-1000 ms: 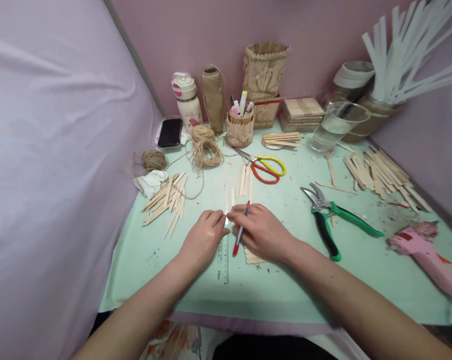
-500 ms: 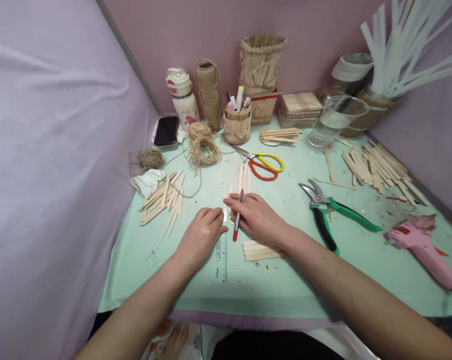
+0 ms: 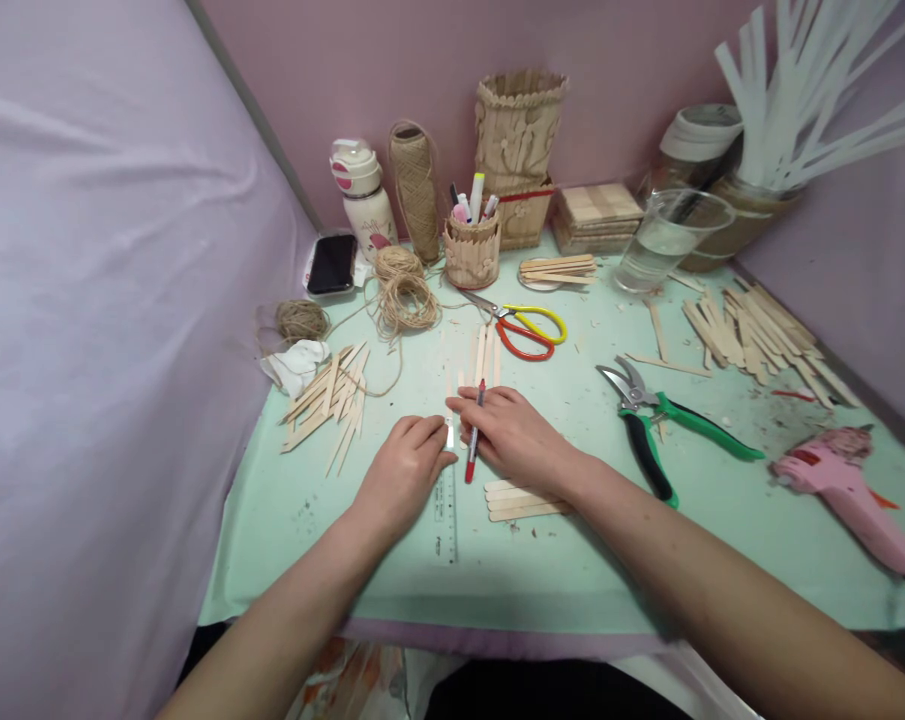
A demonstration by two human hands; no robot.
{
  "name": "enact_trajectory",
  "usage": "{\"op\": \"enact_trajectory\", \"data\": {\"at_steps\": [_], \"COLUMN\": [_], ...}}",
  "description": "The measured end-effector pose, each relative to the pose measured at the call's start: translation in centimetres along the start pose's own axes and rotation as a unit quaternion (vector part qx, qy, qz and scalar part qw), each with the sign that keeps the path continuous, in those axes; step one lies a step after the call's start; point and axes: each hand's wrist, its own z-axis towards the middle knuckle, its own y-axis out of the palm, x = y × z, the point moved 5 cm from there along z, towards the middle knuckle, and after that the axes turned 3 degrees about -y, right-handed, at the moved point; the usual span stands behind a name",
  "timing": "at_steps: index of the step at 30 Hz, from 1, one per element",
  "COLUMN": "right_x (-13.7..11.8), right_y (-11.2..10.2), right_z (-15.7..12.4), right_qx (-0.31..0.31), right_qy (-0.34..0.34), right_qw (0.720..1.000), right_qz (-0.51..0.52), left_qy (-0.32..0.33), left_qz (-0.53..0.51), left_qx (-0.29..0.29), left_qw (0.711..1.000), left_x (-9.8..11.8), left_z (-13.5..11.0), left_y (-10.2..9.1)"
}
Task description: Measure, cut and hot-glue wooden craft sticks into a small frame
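My left hand (image 3: 403,470) rests with curled fingers on a clear ruler (image 3: 444,500) that lies lengthwise on the green mat (image 3: 572,560). My right hand (image 3: 516,435) holds a red-capped pen (image 3: 473,440) between its fingers, its fingertips pressing on thin wooden sticks (image 3: 463,385) beside the ruler's far end. Three flat wooden sticks (image 3: 523,500) lie side by side just under my right wrist. More long sticks (image 3: 486,350) lie beyond my fingers.
Left lies a heap of sticks (image 3: 332,395) and twine (image 3: 403,295). Red and yellow scissors (image 3: 527,330), green pruning shears (image 3: 658,430), a pink glue gun (image 3: 849,490), a water cup (image 3: 666,240), a pen holder (image 3: 471,250), a phone (image 3: 332,262) and another stick pile (image 3: 759,330) surround the hands.
My right hand slid away from me along the ruler with the pen, uncovering the three flat sticks near my wrist. My left hand stayed on the ruler.
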Motion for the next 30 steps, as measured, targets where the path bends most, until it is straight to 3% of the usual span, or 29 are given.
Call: {"op": "enact_trajectory", "data": {"at_steps": [20, 30], "right_x": [-0.1, -0.06], "right_y": [0.02, 0.08], "right_z": [-0.02, -0.06], "right_qx": [-0.002, 0.0], "right_qy": [0.001, 0.0], "right_qw": [1.0, 1.0], "right_qz": [-0.011, -0.009], "left_qy": [0.02, 0.019], "left_qz": [0.01, 0.02], "left_qx": [0.011, -0.029], "left_qw": [1.0, 0.999], "left_x": [-0.02, 0.05], "left_z": [-0.07, -0.01], "left_y": [0.04, 0.28]}}
